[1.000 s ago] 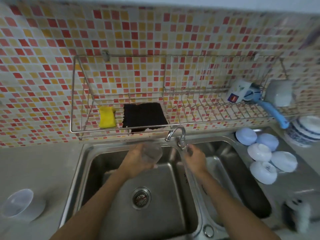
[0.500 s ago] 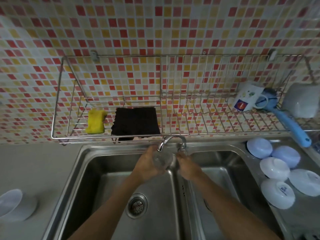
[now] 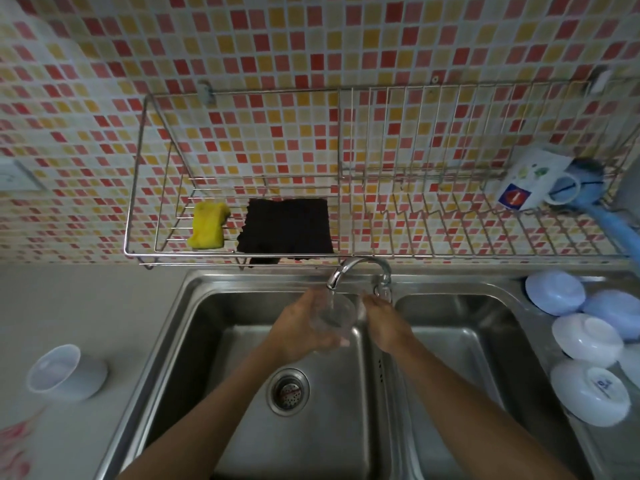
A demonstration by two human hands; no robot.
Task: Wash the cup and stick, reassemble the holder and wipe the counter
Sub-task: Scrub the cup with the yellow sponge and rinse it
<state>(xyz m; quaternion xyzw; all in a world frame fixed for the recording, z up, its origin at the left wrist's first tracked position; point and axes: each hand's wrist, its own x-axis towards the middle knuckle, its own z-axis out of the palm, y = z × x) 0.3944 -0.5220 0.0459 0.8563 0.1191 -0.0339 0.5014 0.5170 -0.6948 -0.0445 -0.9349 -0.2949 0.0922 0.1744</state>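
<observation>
My left hand (image 3: pixel 301 330) is wrapped around a clear plastic cup (image 3: pixel 334 315) over the left sink basin (image 3: pixel 221 341). The cup's mouth sits right under the spout of the steel tap (image 3: pixel 349 268), and a thin stream of water seems to run into it. My right hand (image 3: pixel 384 323) is beside the cup, just below the tap's base, with its fingers curled; I cannot tell whether it grips anything. A white holder cup (image 3: pixel 65 372) stands on the counter at the far left. No stick is in view.
A wire rack (image 3: pixel 346 254) on the tiled wall carries a yellow sponge (image 3: pixel 207 225), a black cloth (image 3: pixel 287 230), a white mug (image 3: pixel 533 181) and a blue-handled brush (image 3: pixel 613 220). Several upturned white bowls (image 3: pixel 585 341) lie right of the right basin. A blurred red-and-white thing (image 3: pixel 15 445) lies bottom left.
My left hand brought the cup to the right, under the spout. My right hand left the tap's handle and came in beside the cup. My head moved closer to the sink.
</observation>
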